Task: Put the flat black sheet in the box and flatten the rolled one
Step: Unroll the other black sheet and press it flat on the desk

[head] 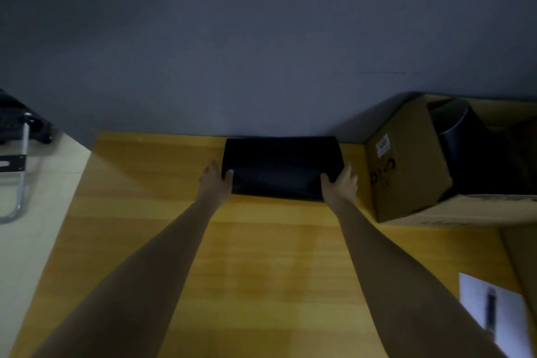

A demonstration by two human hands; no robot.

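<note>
Gripping black sheet [280,167], hands [216,182] outstretched

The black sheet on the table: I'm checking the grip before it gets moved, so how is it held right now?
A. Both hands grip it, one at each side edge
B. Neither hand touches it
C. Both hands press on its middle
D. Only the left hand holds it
A: the left hand and the right hand each clasp a side edge of the black sheet, thumbs on top, on the table.
</note>
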